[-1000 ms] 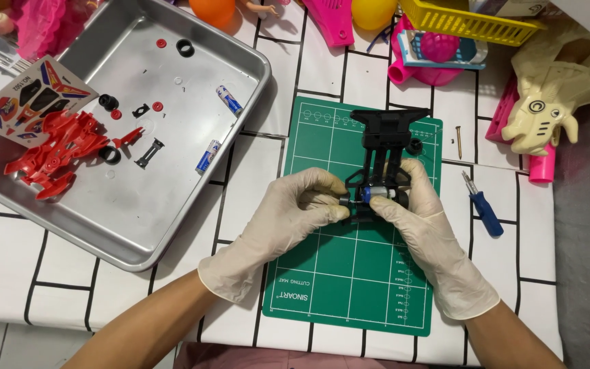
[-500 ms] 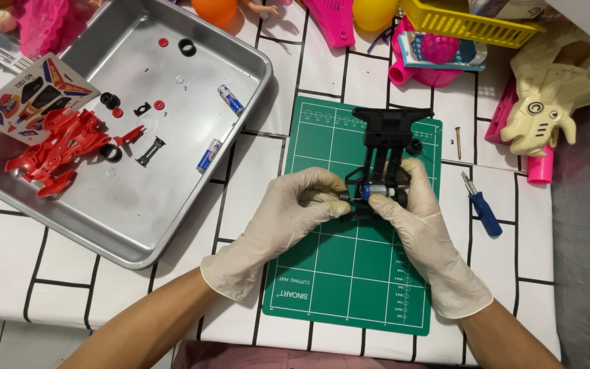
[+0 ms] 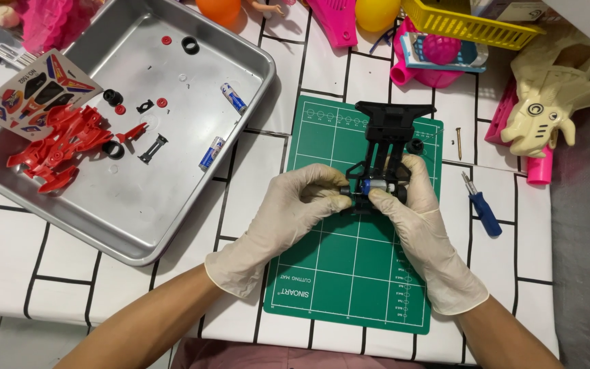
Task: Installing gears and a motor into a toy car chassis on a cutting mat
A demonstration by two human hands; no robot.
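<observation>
Almost no change over the last second: both gloved hands stay locked on the black toy car chassis (image 3: 385,157) over the green cutting mat (image 3: 349,273), and the chassis has not moved off the mat's upper middle. The only difference is a slight re-seating of the fingers around the small silver-and-blue motor (image 3: 377,186) at the near end of the chassis. Judged from that, the person is pressing or adjusting the motor in its bay, a fine fitting step, not a pick or a place.

Left hand (image 3: 278,222): fingers together, pinching the chassis and motor from the left side. Right hand (image 3: 425,232): fingers clamped on the same spot from the right, thumb on the motor.

On the surface to the left, a metal tray (image 3: 172,232) holds the red car body (image 3: 59,147), two batteries (image 3: 233,97), small black tyres and red bits, untouched. A blue screwdriver (image 3: 483,208) lies just right of the mat, apart from the right hand.
</observation>
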